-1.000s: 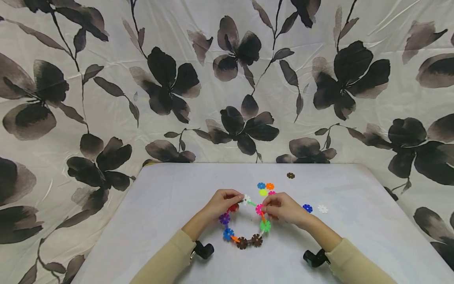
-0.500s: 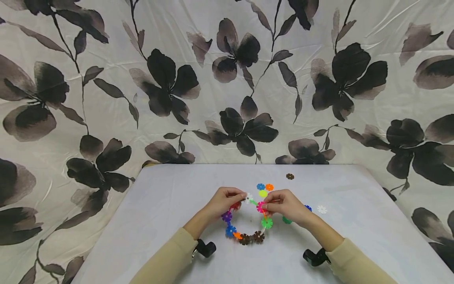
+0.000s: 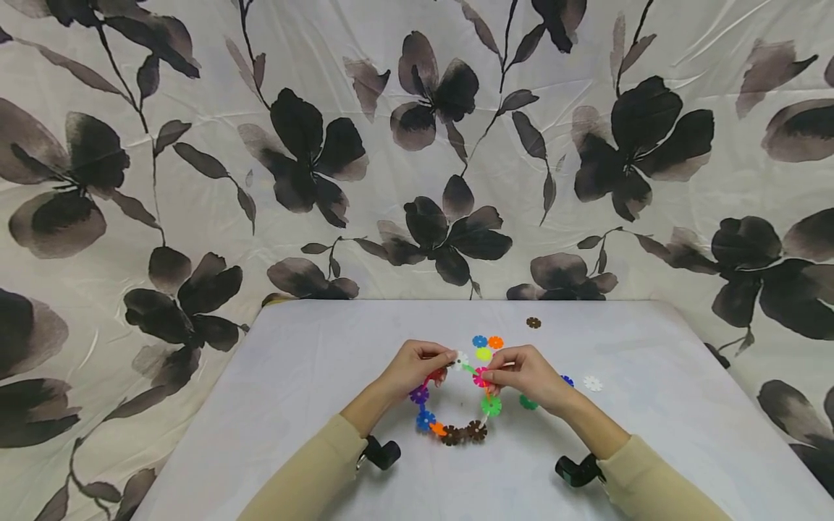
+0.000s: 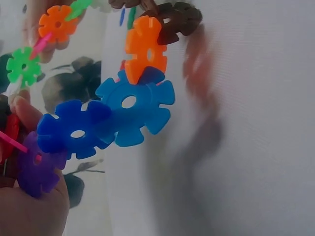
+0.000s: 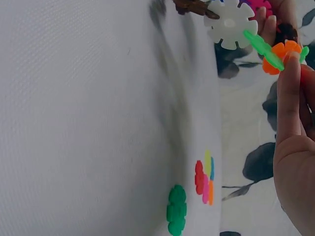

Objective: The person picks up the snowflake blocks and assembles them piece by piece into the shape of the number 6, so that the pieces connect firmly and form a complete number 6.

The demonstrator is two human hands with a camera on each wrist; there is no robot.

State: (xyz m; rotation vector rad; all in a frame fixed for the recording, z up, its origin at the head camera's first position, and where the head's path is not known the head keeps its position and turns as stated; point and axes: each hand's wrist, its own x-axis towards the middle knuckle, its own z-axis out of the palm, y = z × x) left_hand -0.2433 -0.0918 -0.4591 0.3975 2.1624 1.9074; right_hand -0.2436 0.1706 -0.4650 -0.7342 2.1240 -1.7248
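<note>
The left hand (image 3: 415, 367) and right hand (image 3: 526, 376), each pinching the ring of interlocking flower discs (image 3: 426, 420), are slightly nearer than a second ago, bringing its held sections closer.

Wrist views look dim, with soft shadows (image 4: 204, 132) across the tabletop (image 4: 268, 157).

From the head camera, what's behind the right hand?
Partly visible past the right hand: a dark blue flower piece and a green flower piece. Anything fully behind the hand is covered from this camera.
</note>
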